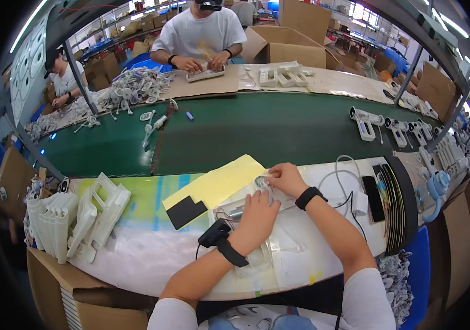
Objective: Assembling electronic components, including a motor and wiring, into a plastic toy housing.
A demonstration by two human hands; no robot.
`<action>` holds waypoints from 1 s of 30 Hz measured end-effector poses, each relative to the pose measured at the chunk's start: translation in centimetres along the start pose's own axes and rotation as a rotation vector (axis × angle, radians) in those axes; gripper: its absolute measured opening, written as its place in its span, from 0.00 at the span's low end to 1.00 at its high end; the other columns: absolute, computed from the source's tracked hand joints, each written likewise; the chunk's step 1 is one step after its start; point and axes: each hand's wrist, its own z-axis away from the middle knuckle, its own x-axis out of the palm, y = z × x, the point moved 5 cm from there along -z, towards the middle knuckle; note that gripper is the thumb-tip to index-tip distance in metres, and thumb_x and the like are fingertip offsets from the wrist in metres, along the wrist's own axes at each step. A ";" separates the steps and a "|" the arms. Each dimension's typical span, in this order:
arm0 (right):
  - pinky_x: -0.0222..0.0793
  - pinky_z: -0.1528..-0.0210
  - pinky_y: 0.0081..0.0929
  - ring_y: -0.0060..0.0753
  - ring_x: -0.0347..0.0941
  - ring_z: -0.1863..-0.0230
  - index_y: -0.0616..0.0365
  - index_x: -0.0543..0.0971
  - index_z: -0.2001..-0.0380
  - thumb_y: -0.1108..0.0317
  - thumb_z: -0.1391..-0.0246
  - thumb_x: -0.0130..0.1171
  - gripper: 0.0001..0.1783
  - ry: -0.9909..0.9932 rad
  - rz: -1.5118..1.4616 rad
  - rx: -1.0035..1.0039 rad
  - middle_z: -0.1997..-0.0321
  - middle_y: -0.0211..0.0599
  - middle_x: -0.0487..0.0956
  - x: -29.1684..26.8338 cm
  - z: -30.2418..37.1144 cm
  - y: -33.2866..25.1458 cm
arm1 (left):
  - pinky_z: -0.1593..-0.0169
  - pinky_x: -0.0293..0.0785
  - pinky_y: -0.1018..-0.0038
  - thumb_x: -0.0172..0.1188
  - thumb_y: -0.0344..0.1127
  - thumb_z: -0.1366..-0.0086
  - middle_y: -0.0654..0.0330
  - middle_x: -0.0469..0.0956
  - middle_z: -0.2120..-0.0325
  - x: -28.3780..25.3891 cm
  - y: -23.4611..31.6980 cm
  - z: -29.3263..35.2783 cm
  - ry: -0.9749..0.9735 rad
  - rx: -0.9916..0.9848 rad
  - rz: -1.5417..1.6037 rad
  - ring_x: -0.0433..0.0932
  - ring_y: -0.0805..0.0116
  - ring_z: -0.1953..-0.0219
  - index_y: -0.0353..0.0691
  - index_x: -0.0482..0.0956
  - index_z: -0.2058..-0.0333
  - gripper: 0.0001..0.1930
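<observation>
My left hand [258, 213] curls over a pale plastic assembly, fingers closed on it. A silver cylinder [237, 213], perhaps a small motor, with thin red wires shows beside this hand. My right hand [286, 180] pinches at a small whitish round part [261, 180] at the assembly's far end; fingertips of both hands nearly meet there. Much of the assembly is hidden under my fingers. A translucent plastic housing [257, 263] lies below my left wrist. Beyond my hands is a yellow sheet [216, 180], with black adhesive-looking pieces [184, 213] on its near left end.
White plastic shells [53, 223] stand stacked at the left. On the right lie a phone [373, 198], a white adapter [359, 203] and dark strips [397, 209]. A green conveyor [235, 129] carries several white devices [364, 124]. Across it, a person [199, 38] handles a white part.
</observation>
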 end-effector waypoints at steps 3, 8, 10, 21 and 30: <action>0.73 0.68 0.25 0.27 0.78 0.72 0.65 0.82 0.62 0.67 0.53 0.67 0.16 0.066 -0.261 0.033 0.75 0.37 0.81 0.9 -0.1 0.2 | 0.42 0.62 0.44 0.60 0.32 0.44 0.41 0.68 0.51 0.4 0.5 -0.1 -0.067 -0.020 -0.113 0.67 0.42 0.45 0.38 0.75 0.56 0.15; 0.71 0.65 0.24 0.28 0.74 0.68 0.63 0.80 0.61 0.73 0.48 0.60 0.10 0.457 -0.102 -0.249 0.67 0.37 0.78 -1.0 2.7 -3.8 | 0.42 0.62 0.43 0.56 0.29 0.44 0.41 0.68 0.49 0.4 0.3 -0.3 -0.001 -0.080 -0.107 0.66 0.41 0.44 0.35 0.74 0.54 0.17; 0.71 0.61 0.28 0.35 0.74 0.63 0.61 0.78 0.60 0.75 0.49 0.59 0.11 0.421 -0.037 -0.275 0.64 0.41 0.76 -0.9 3.2 -4.3 | 0.41 0.62 0.42 0.55 0.29 0.44 0.41 0.68 0.48 0.3 -0.1 -0.3 0.027 -0.095 -0.115 0.66 0.41 0.43 0.34 0.74 0.54 0.17; 0.71 0.51 0.32 0.41 0.76 0.55 0.61 0.77 0.56 0.70 0.52 0.62 0.18 -0.152 -0.139 -0.409 0.58 0.43 0.79 -1.6 1.2 -3.5 | 0.40 0.61 0.43 0.55 0.27 0.45 0.39 0.67 0.46 0.5 0.7 -0.1 -0.034 -0.045 -0.200 0.66 0.39 0.42 0.33 0.73 0.53 0.19; 0.75 0.64 0.28 0.32 0.81 0.69 0.64 0.83 0.67 0.65 0.54 0.69 0.14 0.081 0.411 -0.160 0.71 0.39 0.84 -5.0 5.2 -5.5 | 0.40 0.60 0.42 0.55 0.27 0.45 0.38 0.69 0.47 0.6 0.3 0.0 -0.004 -0.062 -0.190 0.66 0.40 0.41 0.36 0.73 0.55 0.17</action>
